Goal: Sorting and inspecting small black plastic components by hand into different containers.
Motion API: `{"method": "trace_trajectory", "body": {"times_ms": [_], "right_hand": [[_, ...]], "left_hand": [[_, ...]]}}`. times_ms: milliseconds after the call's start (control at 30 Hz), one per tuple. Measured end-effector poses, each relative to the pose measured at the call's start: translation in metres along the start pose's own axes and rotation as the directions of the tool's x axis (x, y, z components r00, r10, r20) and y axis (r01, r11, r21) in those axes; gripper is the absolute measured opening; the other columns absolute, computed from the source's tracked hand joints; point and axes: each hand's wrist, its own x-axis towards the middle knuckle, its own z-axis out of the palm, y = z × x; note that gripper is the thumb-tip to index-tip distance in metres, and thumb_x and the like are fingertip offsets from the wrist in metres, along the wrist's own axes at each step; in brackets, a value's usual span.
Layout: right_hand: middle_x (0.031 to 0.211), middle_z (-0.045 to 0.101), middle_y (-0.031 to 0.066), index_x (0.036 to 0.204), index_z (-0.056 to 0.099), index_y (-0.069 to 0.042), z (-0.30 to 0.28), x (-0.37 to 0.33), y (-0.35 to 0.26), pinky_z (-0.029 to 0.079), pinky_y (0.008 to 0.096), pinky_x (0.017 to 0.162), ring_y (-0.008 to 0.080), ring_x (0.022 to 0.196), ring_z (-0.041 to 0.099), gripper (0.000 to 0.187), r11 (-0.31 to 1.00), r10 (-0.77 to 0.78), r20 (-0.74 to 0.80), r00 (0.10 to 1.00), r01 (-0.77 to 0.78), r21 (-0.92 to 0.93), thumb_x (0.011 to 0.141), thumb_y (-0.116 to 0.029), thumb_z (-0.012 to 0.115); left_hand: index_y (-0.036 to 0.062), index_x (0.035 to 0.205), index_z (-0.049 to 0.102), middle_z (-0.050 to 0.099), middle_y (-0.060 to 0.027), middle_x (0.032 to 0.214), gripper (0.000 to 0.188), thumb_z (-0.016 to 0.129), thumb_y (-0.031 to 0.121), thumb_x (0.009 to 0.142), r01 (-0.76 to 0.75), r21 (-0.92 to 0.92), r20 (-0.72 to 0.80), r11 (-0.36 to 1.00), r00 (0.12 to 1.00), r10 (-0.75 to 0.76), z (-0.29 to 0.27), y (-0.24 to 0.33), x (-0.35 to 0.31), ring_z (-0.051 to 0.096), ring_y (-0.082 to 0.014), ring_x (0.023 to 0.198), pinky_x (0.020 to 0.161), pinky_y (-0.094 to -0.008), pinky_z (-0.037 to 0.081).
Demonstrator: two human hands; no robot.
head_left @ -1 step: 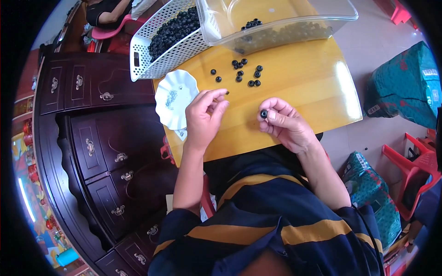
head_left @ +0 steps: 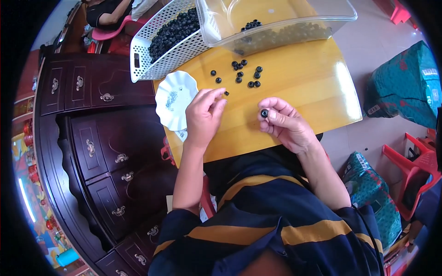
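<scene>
Table (head_left: 313, 92) before you, basket (head_left: 142, 69) and tub (head_left: 317, 18) along its far side.
The basket is left of the tub, beads (head_left: 177, 33) in both; loose beads (head_left: 251, 84) lie on the table between the tub and you. The dish (head_left: 183, 115) sits at the left edge, left of your left hand (head_left: 202, 116). Cabinet (head_left: 92, 124) left of the table, bags (head_left: 400, 87) to its right.

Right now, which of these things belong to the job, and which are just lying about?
Seems part of the job:
black bead, in the right hand
small dark piece, by the left hand
loose black beads
white dish
white basket
clear bin
yellow table

Seems just lying about:
dark drawers
teal bags
red plastic seat
</scene>
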Motion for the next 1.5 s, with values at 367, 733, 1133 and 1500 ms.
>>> {"method": "trace_trajectory", "body": {"times_ms": [367,733,1133,1500], "right_hand": [[0.109,0.068,0.0046,0.123,0.063,-0.003,-0.008,0.000,-0.002,0.055,0.0261,0.087,0.0122,0.096,0.066,0.028,1.000,0.014,-0.005,1.000,-0.014,-0.020,0.096,-0.012,0.065],[0.103,0.069,0.0056,0.119,0.063,-0.003,-0.009,0.001,-0.003,0.056,0.0246,0.083,0.0121,0.087,0.067,0.023,1.000,0.001,0.007,1.000,-0.001,-0.013,0.097,-0.011,0.064],[0.101,0.068,0.0033,0.114,0.063,-0.004,-0.007,0.005,0.003,0.057,0.0235,0.082,0.0109,0.087,0.068,0.019,0.993,-0.082,-0.006,0.997,0.081,-0.082,0.096,-0.010,0.066],[0.097,0.067,0.0026,0.107,0.062,-0.004,-0.011,0.003,0.005,0.054,0.0231,0.079,0.0101,0.086,0.065,0.018,0.983,-0.109,-0.009,0.994,0.106,-0.153,0.092,-0.010,0.071]], "left_hand": [[0.0043,0.092,0.071,0.067,-0.0083,0.088,0.015,0.074,0.004,0.078,-0.328,0.584,0.137,0.743,0.941,0.308,0.003,-0.021,0.020,0.067,-0.0271,0.082,0.073,-0.0364,0.055],[-0.0020,0.092,0.068,0.071,-0.0065,0.085,0.011,0.068,-0.007,0.083,-0.136,-0.190,-0.059,0.972,0.990,0.127,0.023,0.027,-0.011,0.067,-0.0096,0.071,0.068,-0.0220,0.056],[-0.0022,0.100,0.071,0.069,-0.0079,0.095,0.013,0.074,0.000,0.087,-0.363,-0.091,-0.023,0.927,0.932,0.362,0.035,0.037,-0.004,0.061,-0.0080,0.079,0.067,-0.0191,0.047],[-0.0006,0.096,0.072,0.065,-0.0063,0.095,0.013,0.077,0.007,0.086,-0.209,-0.199,-0.038,0.958,0.978,0.206,0.043,0.032,-0.011,0.058,-0.0100,0.081,0.071,-0.0209,0.045]]}}
